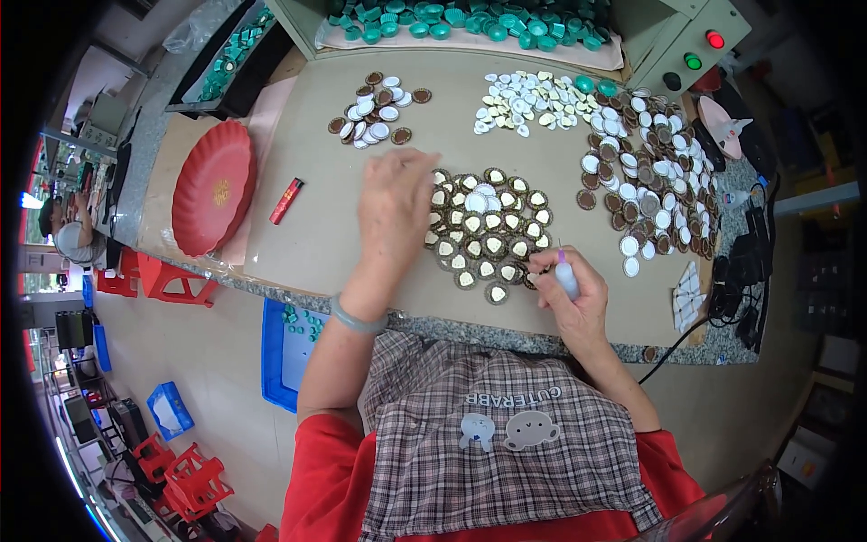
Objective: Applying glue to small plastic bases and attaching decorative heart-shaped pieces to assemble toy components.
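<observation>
My right hand (pixel 578 303) grips a small white squeeze bottle (pixel 566 278) with a purple needle tip pointing up. It is at the right edge of a cluster of round brown-rimmed discs (pixel 494 244), many bearing a cream heart-like piece. Several plain white discs (pixel 481 199) rest on top of that cluster. My left hand (pixel 396 203) hovers at the cluster's upper left, its fingers bent to the right and smeared by motion. Whether it holds anything cannot be made out. Above it lies a small group of loose white and brown discs (pixel 370 110).
Small cream pieces (pixel 533 99) spread toward the back, beside a large heap of white and brown discs (pixel 646 172) on the right. A red fluted dish (pixel 213 188) and a red tube (pixel 286 200) lie left. Green cups (pixel 461 23) fill the machine opening. A black cable (pixel 673 348) crosses the front edge.
</observation>
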### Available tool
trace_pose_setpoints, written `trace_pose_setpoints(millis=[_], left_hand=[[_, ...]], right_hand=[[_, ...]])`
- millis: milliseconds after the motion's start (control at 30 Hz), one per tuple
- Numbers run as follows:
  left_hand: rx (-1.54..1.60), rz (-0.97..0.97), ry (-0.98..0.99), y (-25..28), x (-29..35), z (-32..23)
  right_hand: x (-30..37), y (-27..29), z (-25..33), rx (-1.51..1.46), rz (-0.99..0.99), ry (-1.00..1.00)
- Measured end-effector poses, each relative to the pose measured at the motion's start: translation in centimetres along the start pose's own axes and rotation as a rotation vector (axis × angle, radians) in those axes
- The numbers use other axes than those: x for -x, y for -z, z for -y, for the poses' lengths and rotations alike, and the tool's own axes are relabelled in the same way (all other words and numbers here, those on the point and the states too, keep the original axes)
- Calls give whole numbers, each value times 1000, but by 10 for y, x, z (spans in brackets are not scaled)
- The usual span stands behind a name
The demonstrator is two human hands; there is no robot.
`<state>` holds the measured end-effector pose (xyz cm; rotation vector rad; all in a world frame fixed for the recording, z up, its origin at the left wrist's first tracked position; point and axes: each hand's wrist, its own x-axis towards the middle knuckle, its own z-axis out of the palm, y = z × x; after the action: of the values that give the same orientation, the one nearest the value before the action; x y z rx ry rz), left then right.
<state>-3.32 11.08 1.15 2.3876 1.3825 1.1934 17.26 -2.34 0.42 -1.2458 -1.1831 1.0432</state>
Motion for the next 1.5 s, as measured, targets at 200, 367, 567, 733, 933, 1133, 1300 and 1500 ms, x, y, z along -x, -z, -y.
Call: trace_pose_setpoints(millis=[200, 367, 567, 733, 933, 1133, 1300, 1500], left_hand=[[-245, 7, -48, -18, -37, 61], [-327, 163, -71, -22, -40, 67], [75, 173, 75, -4, -26, 20], [1062, 353, 635, 4, 19, -44], [1098, 337, 555, 0, 43, -64], [1269, 384, 553, 0, 52, -62], [1290, 427, 394, -2, 58, -60], [1418, 287, 395, -7, 65, -59]], right_hand=[[2, 1, -2, 24, 40, -58], [3, 4, -4, 27, 30, -62], [1, 3, 2, 9, 9, -89], [-11, -10, 17, -56, -54, -82], [-14, -12, 14, 4, -43, -65], [-14, -5, 17, -151, -11, -212], [-14, -2, 14, -498, 53, -327], [-9, -10, 18, -565, 59, -343]])
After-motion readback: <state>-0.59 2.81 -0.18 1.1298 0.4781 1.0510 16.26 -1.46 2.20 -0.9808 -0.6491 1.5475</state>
